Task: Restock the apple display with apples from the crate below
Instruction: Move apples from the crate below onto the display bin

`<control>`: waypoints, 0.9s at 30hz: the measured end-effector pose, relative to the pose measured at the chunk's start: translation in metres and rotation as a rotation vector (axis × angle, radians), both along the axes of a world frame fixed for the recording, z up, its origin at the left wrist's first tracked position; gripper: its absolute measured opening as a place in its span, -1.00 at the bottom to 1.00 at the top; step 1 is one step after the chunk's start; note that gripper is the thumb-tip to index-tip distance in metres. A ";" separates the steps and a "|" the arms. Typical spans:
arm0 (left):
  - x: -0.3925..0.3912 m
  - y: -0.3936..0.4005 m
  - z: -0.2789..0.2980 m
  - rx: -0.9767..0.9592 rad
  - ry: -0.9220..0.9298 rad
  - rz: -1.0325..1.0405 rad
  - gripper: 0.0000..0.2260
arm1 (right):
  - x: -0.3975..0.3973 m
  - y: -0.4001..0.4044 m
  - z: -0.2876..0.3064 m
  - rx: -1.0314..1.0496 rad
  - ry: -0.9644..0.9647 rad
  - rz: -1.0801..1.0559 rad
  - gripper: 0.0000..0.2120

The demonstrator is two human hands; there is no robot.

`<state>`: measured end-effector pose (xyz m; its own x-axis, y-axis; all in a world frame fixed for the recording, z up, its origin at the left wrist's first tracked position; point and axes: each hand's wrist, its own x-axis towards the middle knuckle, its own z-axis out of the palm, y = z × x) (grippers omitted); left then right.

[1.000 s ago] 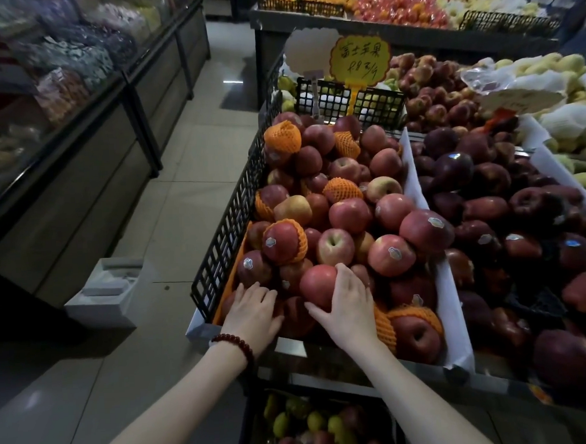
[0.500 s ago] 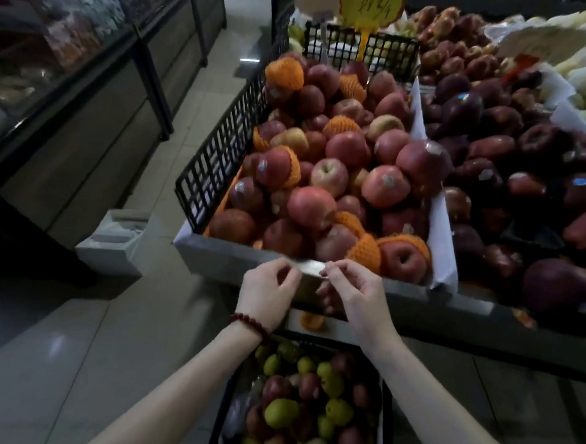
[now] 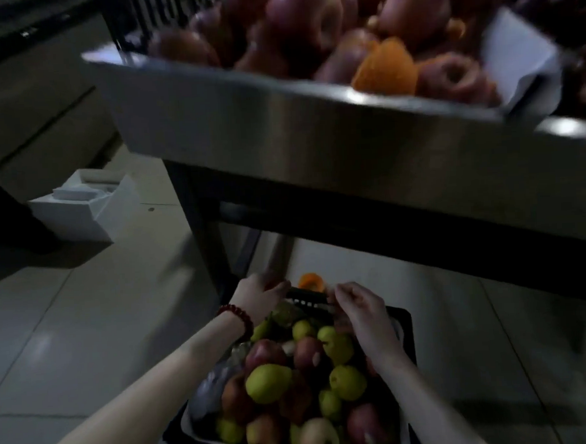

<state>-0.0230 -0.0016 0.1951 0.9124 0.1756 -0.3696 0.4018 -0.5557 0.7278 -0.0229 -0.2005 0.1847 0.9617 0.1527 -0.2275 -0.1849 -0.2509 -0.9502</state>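
A black crate (image 3: 402, 321) stands on the floor under the display, filled with red apples (image 3: 264, 354) and green fruit (image 3: 267, 382). My left hand (image 3: 260, 300), with a red bead bracelet on the wrist, is curled over the crate's far rim (image 3: 308, 295). My right hand (image 3: 361, 311) closes its fingers on the same rim a little to the right. Above, blurred, the steel display bin (image 3: 247, 119) holds piled red apples (image 3: 304, 23), some in orange foam nets (image 3: 387, 68).
A white foam box (image 3: 83, 207) sits on the tiled floor at the left. The stand's dark leg (image 3: 203, 232) rises just left of the crate. One orange foam net (image 3: 310, 281) lies on the floor beyond the crate's far rim.
My view has dropped from the display to the crate below. Both hands have come down from the bin's front edge to the crate's far rim.
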 end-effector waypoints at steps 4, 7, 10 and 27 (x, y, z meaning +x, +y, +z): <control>-0.005 0.000 -0.087 0.049 0.018 -0.056 -0.71 | -0.001 -0.002 -0.086 0.008 -0.001 -0.019 -0.82; -0.008 0.004 -0.142 0.088 0.055 -0.063 -0.74 | -0.005 -0.001 -0.140 0.014 -0.026 -0.015 -0.82; -0.008 0.012 -0.177 0.101 0.130 -0.054 -0.71 | -0.011 -0.004 -0.168 -0.004 -0.061 -0.003 -0.81; -0.007 0.036 -0.201 0.196 0.522 -0.237 -0.67 | 0.000 0.008 -0.174 -0.166 -0.128 0.034 -0.78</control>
<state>-0.0295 0.0346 -0.0055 0.6420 0.1000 -0.7601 0.5272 -0.7775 0.3430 -0.0226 -0.1928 0.0106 0.9793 0.1564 -0.1287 -0.0542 -0.4098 -0.9106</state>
